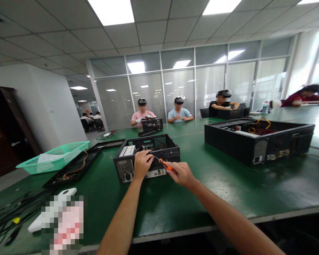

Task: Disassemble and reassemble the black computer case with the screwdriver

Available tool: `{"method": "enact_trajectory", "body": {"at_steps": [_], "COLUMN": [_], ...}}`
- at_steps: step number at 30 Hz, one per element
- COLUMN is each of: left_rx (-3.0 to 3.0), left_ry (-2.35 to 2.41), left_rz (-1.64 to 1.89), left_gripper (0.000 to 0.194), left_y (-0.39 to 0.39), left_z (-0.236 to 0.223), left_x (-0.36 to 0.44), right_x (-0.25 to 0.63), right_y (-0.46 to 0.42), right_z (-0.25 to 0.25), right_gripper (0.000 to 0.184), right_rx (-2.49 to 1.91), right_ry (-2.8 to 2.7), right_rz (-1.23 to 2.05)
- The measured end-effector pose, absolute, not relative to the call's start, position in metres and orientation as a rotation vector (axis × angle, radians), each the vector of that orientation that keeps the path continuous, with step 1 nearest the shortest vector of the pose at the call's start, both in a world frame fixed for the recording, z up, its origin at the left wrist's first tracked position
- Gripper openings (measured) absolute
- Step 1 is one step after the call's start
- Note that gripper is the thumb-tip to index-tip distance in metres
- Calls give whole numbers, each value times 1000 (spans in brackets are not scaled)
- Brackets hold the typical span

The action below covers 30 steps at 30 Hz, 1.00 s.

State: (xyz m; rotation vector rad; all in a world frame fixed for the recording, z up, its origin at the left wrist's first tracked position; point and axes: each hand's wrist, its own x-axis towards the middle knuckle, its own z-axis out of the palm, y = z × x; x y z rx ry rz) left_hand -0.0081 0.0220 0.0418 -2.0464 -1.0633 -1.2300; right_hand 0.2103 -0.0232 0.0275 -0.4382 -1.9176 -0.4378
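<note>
A small black computer case (164, 147) with its lid off lies on the green table (202, 191) in front of me. My left hand (142, 163) rests on the case's near top edge, fingers curled over the rim by the rear panel. My right hand (181, 173) grips an orange-handled screwdriver (163, 163). Its tip points left toward the case's edge, close to my left fingers.
A larger open black computer case (257, 140) lies at right. A black side panel (77, 168) and a green plastic basket (54, 156) lie at left, black cables (7, 217) and a white object (53, 207) near the front-left edge. Several people sit across the table.
</note>
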Motion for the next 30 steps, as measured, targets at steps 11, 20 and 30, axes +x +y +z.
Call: {"method": "enact_trajectory", "body": {"at_steps": [11, 20, 30], "left_rx": [-2041, -2038, -2044], "left_ry": [-1052, -1045, -1049], "left_rz": [-1220, -1204, -1207], "left_gripper": [14, 15, 16], "left_y": [25, 24, 23], "left_z": [40, 40, 41], "left_x": [-9, -10, -9], "right_x": [212, 210, 212], "right_y": [-23, -26, -21], "right_z": [28, 29, 28], "right_gripper": [24, 28, 25], "right_rx": [-488, -527, -474], "right_ry": [-1898, -1889, -1933], "right_rz": [-492, -469, -472]}}
